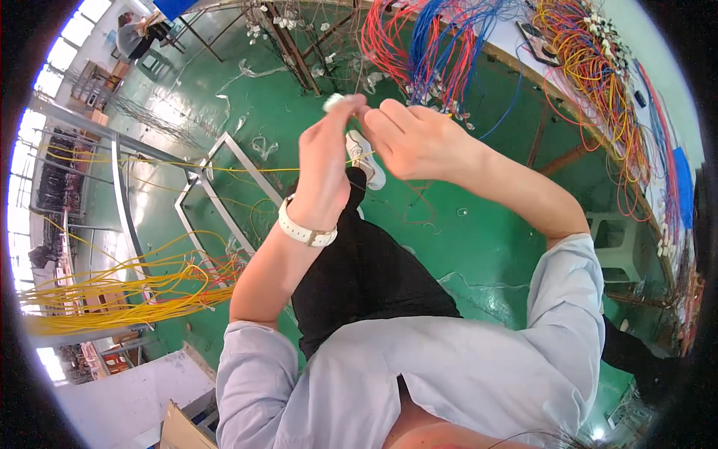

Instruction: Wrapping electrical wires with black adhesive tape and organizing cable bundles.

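Observation:
My left hand [323, 153], with a white watch strap at the wrist, is raised in front of me, its fingers drawn together. A small white piece [336, 102] shows at its fingertips; I cannot tell its kind. Beside it, my right hand [419, 142] is closed, its fingertips meeting those of the left. A thin yellow wire [262, 170] comes in from the left, passes behind my left wrist and reaches my right palm. A bit of yellow also shows at the knuckles of the right hand. What lies between the fingertips is hidden.
A bundle of yellow wires [120, 303] hangs over a metal frame [213, 198] at left. Red and blue wires [426, 45] drape off the bench at the far right, beside yellow ones [591, 75]. A stool [617, 243] stands right. Another person [133, 37] sits far left.

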